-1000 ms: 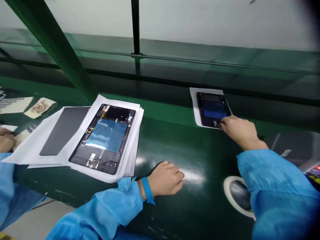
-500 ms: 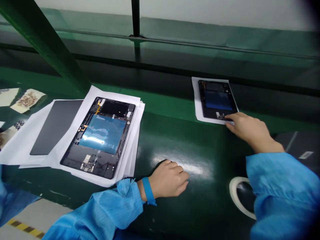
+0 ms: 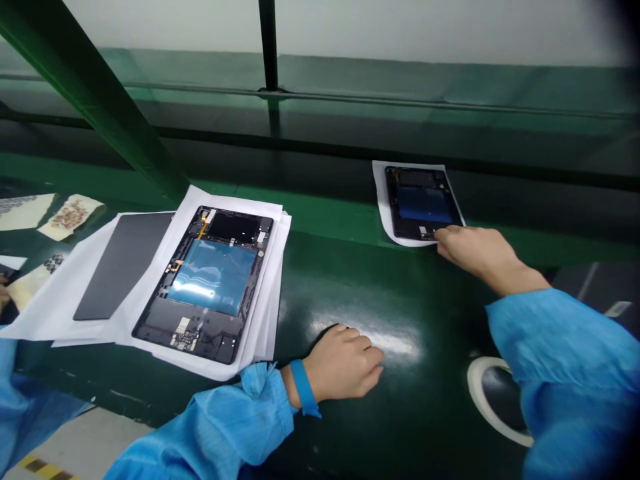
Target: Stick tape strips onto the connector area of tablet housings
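My right hand [image 3: 475, 252] has its fingers closed on the near right corner of an opened tablet [image 3: 424, 204] at the back of the bench. That tablet lies flat on a white sheet [image 3: 383, 200], its dark inner side and blue battery area facing up. My left hand [image 3: 345, 363], with a blue band at the wrist, rests curled on the green bench top, knuckles up; its fingertips are hidden underneath. Left of it lies a larger-looking opened tablet [image 3: 207, 283] with a shiny blue battery, on stacked white sheets [image 3: 273, 293].
A dark grey panel [image 3: 125, 267] lies on paper at the left. Beyond it are paper pieces bearing small parts [image 3: 71, 217]. A slanted green post [image 3: 105, 107] rises behind. A white ring [image 3: 480, 393] lies by my right sleeve. Another person's blue sleeve [image 3: 30, 407] shows lower left.
The tablet at the back, with its sheet and my right hand on it, has shifted slightly left. My left hand stays curled on the bench. The view has tilted a little.
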`<state>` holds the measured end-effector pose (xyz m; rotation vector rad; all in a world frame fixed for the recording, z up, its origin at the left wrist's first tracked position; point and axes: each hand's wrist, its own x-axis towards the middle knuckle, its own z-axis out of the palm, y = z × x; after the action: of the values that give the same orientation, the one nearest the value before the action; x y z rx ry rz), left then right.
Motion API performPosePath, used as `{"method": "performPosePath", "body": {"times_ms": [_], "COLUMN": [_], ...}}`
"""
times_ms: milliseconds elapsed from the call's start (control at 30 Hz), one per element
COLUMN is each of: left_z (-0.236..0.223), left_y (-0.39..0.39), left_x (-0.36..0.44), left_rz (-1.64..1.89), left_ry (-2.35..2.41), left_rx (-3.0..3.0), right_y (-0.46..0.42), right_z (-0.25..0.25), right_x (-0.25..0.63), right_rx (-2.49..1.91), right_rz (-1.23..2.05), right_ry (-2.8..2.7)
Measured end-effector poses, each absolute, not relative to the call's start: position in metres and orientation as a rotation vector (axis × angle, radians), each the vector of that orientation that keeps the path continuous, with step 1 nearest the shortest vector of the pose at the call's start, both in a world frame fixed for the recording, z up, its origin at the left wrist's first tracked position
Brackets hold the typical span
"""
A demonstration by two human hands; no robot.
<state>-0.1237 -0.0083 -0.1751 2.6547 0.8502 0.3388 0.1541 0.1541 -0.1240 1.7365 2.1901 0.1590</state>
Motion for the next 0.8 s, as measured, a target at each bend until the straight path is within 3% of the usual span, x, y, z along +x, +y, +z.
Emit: {"method": "performPosePath", "body": {"times_ms": [167, 333, 400, 533, 633, 700, 800], "left_z": [-0.168, -0.145, -0.141, -0.145, -0.147, -0.146, -0.144], "left_y": [-0.010, -0.020, -0.027, -0.046, -0.055, -0.056, -0.055], "left_x": [-0.128, -0.132, -0.129, -0.121, -0.118, -0.117, -0.117], "left_rz": [0.583, 1.112, 1.012, 0.431, 0.324, 0.314, 0.295], "left_ry": [0.821, 0.623, 0.546, 0.351, 0.222, 0.203, 0.198], "left_rx": [2.767, 2.865, 2.921, 3.030, 3.039, 3.044, 3.054], "right_y": [0.101, -0.031, -0.079, -0.129, -0.141, -0.151, -0.168], "right_z": [-0.099, -0.103, -0.115, -0.134, -0.131, -0.125, -0.123], "right_x": [0.124, 0.095, 0.079, 0.056, 0.076, 0.113, 0.185], "right_rx": [1.683, 1.530, 1.483, 1.658, 1.781, 1.956, 2.405], "right_rz": [0.252, 0.301, 0.325, 0.204, 0.122, 0.301, 0.951], "right_ry": [2.299, 2.601, 2.792, 2.853, 2.920, 2.859, 2.182]}}
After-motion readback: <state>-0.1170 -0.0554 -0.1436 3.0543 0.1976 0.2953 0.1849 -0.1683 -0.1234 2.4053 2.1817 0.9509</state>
